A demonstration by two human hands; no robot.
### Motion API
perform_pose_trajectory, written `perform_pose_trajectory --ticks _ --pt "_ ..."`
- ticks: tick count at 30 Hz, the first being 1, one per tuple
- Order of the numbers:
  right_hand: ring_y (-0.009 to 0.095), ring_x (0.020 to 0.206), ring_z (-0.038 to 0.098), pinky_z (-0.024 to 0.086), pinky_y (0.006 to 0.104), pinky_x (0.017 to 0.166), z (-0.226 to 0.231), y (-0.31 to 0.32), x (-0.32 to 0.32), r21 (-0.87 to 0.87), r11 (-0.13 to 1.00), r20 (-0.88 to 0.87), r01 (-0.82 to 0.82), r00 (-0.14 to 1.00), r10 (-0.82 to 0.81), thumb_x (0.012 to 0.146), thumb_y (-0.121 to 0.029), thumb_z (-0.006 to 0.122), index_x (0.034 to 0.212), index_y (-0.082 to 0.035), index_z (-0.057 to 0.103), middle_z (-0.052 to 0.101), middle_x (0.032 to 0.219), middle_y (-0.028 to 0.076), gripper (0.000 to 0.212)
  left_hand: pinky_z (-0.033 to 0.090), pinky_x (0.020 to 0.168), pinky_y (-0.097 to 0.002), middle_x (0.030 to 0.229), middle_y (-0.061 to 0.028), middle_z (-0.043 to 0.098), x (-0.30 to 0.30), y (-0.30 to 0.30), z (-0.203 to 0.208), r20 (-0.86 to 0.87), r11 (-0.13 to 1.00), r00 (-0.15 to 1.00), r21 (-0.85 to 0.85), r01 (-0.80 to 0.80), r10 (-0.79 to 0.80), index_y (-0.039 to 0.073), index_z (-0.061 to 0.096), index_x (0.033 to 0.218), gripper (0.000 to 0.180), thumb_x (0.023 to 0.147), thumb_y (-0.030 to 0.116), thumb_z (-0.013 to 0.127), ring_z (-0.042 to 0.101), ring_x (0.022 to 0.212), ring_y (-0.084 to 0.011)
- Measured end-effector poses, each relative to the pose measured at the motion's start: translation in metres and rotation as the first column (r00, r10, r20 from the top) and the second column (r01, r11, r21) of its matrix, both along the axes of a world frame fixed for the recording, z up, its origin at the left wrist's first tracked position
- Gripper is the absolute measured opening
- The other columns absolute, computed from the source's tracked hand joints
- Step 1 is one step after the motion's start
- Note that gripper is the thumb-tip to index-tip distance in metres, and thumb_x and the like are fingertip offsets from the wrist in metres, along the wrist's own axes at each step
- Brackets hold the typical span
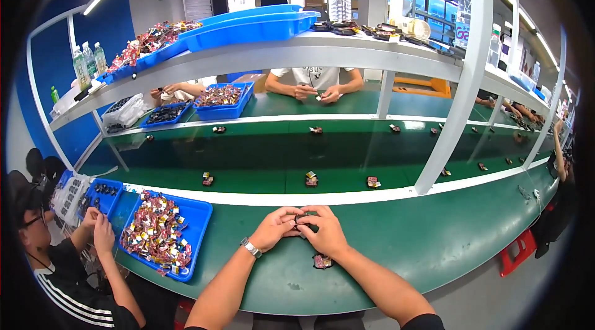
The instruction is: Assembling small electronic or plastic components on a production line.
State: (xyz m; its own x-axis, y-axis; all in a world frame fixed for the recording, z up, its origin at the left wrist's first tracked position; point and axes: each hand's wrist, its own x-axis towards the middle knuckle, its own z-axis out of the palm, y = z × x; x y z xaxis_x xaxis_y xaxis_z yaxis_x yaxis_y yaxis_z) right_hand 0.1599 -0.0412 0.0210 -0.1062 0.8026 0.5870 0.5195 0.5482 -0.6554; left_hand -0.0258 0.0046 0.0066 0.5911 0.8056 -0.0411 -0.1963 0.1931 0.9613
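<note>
My left hand (276, 229) and my right hand (323, 231) meet over the green worktable (396, 231), fingers closed around a small black part (301, 221). Much of that part is covered by the fingers, so its exact kind is not visible. Just below my right hand, a small piece with pink, white and dark bits (321, 261) lies on the table. To the left, a blue tray (204, 218) is heaped with similar red, white and yellow pieces.
A green conveyor belt (260, 169) carrying several small pieces runs beyond a white frame rail (273, 198). A white post (455, 82) rises to a shelf (260, 51) overhead. At left, a person's hands (102, 227) work near another blue tray (105, 190). Another person (313, 82) works across.
</note>
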Motion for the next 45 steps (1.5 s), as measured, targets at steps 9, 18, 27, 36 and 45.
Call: perform_pose_trajectory --ticks 9,18,27,36,45 --pt "0.028 0.106 0.058 0.049 0.0377 0.089 0.0 -0.002 -0.002 0.026 1.0 0.028 0.003 1.0 -0.004 0.075 -0.007 0.074 0.092 -0.009 0.073 0.064 0.112 0.006 0.017 0.053 0.095 -0.036 0.117 -0.0105 0.063 0.002 -0.003 0.001 0.022 1.0 0.999 -0.008 -0.025 0.025 0.003 0.051 0.125 0.028 0.097 0.006 0.053 0.062 0.109 -0.0189" --pt "0.029 0.11 0.056 0.05 0.0365 0.091 0.002 -0.003 -0.005 0.05 0.998 0.031 0.032 0.999 -0.034 0.075 -0.004 0.072 0.094 -0.008 0.073 0.062 0.115 0.008 0.02 0.054 0.094 -0.0366 0.119 -0.0108 0.063 0.003 -0.002 -0.003 0.009 0.999 0.999 0.037 -0.037 0.037 0.004 0.051 0.124 0.027 0.097 0.007 0.054 0.061 0.111 -0.02" --pt "0.029 0.113 0.054 0.048 0.0396 0.094 0.006 -0.002 -0.003 0.12 0.993 0.031 0.018 0.999 -0.022 0.073 -0.006 0.073 0.094 -0.01 0.073 0.061 0.118 0.008 0.022 0.054 0.094 -0.0361 0.128 -0.0127 0.058 0.002 -0.003 0.0 0.091 0.995 0.992 0.034 -0.092 0.089 0.004 0.051 0.121 0.025 0.097 0.006 0.053 0.061 0.112 -0.021" --pt "0.028 0.111 0.055 0.05 0.0377 0.09 -0.001 0.001 -0.004 0.051 0.999 -0.018 0.015 1.0 -0.014 0.073 -0.005 0.073 0.095 -0.012 0.074 0.062 0.116 0.006 0.022 0.054 0.094 -0.0333 0.126 -0.0122 0.059 0.005 -0.005 0.004 0.048 0.995 0.994 0.026 -0.098 0.097 0.003 0.051 0.123 0.026 0.097 0.004 0.05 0.061 0.111 -0.0186" --pt "0.028 0.118 0.053 0.048 0.0382 0.096 -0.005 0.002 -0.002 -0.001 0.999 -0.087 -0.038 0.995 0.038 0.075 -0.005 0.072 0.096 -0.01 0.073 0.061 0.122 0.007 0.021 0.055 0.093 -0.0352 0.128 -0.0151 0.058 0.008 -0.01 0.004 0.012 0.988 0.992 0.092 -0.125 0.124 0.001 0.051 0.123 0.026 0.097 0.002 0.05 0.061 0.113 -0.0211"
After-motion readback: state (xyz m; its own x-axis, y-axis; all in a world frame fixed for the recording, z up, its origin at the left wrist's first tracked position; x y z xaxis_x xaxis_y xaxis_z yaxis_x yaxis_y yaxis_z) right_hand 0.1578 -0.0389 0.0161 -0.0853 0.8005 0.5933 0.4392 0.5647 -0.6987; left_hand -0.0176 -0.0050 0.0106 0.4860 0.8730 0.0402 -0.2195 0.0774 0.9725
